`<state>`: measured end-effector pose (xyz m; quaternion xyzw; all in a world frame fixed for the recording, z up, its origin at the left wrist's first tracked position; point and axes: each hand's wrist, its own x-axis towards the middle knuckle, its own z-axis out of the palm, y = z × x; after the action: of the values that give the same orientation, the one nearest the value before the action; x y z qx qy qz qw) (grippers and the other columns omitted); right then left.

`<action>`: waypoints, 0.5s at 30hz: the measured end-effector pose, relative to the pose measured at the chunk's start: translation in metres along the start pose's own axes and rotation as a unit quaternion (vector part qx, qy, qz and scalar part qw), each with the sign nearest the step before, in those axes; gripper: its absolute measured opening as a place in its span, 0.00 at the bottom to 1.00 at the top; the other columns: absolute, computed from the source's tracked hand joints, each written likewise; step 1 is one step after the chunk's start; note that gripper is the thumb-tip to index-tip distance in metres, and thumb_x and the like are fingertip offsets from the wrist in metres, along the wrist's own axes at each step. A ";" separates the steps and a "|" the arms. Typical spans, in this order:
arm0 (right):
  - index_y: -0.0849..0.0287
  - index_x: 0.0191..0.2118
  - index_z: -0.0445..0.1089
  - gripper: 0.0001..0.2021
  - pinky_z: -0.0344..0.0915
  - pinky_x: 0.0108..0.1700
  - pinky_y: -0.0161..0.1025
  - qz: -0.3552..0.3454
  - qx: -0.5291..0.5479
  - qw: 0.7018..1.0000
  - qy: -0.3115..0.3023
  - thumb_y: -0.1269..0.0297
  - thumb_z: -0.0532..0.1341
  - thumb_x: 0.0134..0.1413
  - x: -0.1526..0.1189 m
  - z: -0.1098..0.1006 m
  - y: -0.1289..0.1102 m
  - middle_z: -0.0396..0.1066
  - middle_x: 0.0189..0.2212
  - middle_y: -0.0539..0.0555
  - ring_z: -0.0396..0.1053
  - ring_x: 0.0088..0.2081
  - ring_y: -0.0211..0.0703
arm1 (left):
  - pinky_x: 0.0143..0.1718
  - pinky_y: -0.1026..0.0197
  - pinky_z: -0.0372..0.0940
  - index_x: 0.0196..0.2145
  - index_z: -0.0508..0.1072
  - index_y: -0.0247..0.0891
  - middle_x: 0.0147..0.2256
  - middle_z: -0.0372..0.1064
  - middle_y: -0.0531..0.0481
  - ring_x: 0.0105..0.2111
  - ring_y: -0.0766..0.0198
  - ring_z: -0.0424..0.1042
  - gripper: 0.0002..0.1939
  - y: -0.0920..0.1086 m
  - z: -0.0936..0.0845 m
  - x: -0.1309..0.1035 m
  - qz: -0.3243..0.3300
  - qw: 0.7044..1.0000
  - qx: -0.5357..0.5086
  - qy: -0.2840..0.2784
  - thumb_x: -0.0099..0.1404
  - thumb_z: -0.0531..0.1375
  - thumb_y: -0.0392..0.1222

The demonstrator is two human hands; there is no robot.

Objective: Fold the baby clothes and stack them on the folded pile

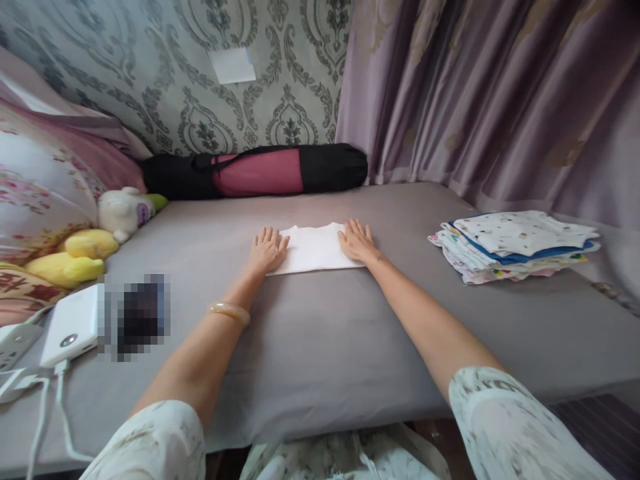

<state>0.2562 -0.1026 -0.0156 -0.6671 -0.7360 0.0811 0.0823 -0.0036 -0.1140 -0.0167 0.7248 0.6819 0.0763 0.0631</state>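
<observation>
A white folded garment (pixel 315 249) lies flat on the grey bed sheet (pixel 320 333), its long side running left to right. My left hand (pixel 268 251) rests palm down over its left end, fingers stretched forward. Over the right end lies my right hand (pixel 357 241), also flat with the fingers spread. Both hands press on the cloth without gripping it, and they cover its two side edges. A shallow neckline-like dip shows along the far edge.
To the right sits a stack of folded clothes (pixel 520 243). A black and pink long bag (pixel 257 171) lies along the wall. At left are plush toys (pixel 125 212), a white power bank (pixel 75 327) with cables, a power strip (pixel 17 343) and a blurred-out object (pixel 141 317).
</observation>
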 end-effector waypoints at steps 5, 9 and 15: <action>0.72 0.68 0.44 0.32 0.36 0.68 0.47 0.009 0.000 1.000 -0.006 0.54 0.37 0.67 -0.004 0.003 0.012 0.37 0.70 0.64 0.35 0.69 0.51 | 0.65 0.44 0.40 0.65 0.52 0.33 0.68 0.40 0.37 0.68 0.53 0.42 0.33 -0.012 0.003 -0.004 -0.010 1.000 -0.027 -0.012 0.71 0.37 0.56; 0.74 0.68 0.43 0.33 0.36 0.68 0.48 0.005 0.003 1.000 -0.006 0.53 0.37 0.67 -0.001 0.007 0.012 0.37 0.70 0.63 0.34 0.69 0.51 | 0.65 0.43 0.39 0.66 0.51 0.32 0.68 0.40 0.37 0.68 0.52 0.42 0.34 -0.012 0.007 -0.003 -0.016 0.999 -0.028 -0.003 0.70 0.38 0.56; 0.73 0.68 0.43 0.33 0.37 0.68 0.48 0.006 -0.002 1.000 -0.010 0.53 0.36 0.67 0.001 0.006 0.014 0.37 0.70 0.63 0.34 0.69 0.51 | 0.64 0.41 0.41 0.65 0.54 0.30 0.67 0.44 0.37 0.67 0.49 0.44 0.34 -0.011 0.007 -0.005 -0.012 0.999 0.011 0.031 0.70 0.38 0.54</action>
<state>0.2685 -0.1004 -0.0251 -0.6711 -0.7327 0.0868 0.0724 -0.0131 -0.1186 -0.0254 0.7144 0.6931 0.0899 0.0349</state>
